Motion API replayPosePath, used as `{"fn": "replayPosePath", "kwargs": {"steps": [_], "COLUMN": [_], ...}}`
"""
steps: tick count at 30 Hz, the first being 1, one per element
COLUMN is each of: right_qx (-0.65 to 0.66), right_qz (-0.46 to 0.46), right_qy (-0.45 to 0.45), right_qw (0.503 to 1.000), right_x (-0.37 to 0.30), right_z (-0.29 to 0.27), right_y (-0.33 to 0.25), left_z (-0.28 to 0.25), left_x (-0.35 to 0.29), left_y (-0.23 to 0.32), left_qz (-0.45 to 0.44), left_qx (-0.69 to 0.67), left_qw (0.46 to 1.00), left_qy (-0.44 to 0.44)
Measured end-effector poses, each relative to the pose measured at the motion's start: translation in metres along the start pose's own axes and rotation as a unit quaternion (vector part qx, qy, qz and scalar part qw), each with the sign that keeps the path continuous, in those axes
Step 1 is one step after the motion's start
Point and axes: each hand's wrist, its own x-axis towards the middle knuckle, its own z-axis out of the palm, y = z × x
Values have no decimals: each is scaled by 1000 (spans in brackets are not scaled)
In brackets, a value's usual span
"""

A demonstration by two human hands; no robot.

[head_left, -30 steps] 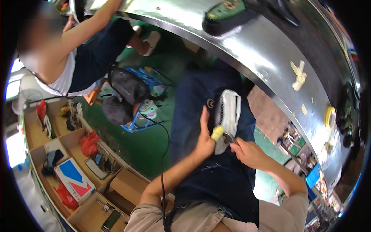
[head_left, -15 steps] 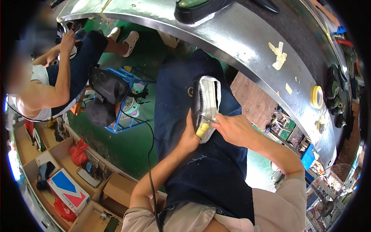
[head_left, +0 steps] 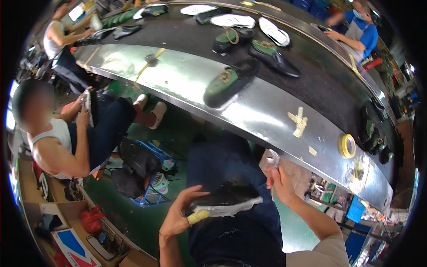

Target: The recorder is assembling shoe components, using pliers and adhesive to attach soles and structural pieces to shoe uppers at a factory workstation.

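The black shoe (head_left: pixel 227 196) in the head view lies sideways over the dark apron (head_left: pixel 233 242), the left hand (head_left: pixel 178 214) gripping one end. It has been turned, and the right hand (head_left: pixel 281 184) has drawn its clasped metal tool (head_left: pixel 273 159) clear, breaking contact. The tool's head is blurred; the shoe's far side is hidden.

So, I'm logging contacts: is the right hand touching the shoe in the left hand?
Apart: the head view shows dark cloth between right hand and shoe.
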Motion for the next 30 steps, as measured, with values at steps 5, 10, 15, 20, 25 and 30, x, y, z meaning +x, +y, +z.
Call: {"fn": "replayPosePath", "kwargs": {"steps": [5,10,15,20,25,30], "right_qx": [100,76,-3,-256,-53,-136], "right_qz": [183,127,-54,-69,136,-49], "right_qy": [-68,-119,-22,-215,-376,-293], "right_qw": [976,982,998,940,915,945], "right_x": [-4,-7,-8,17,28,38], "right_z": [20,21,34,48,22,61], "right_y": [5,2,-38,-5,-33,-67], "left_z": [37,35,64,62,74,71], "left_x": [92,149,165,130,105,97], "left_y": [-102,-107,-159,-133,-159,-174], "left_qz": [3,-109,-133,-145,-70,-43], "left_qx": [-385,-99,-242,-362,-273,-176], "left_qw": [920,977,944,910,955,980], "left_qy": [77,152,182,139,92,77]}}
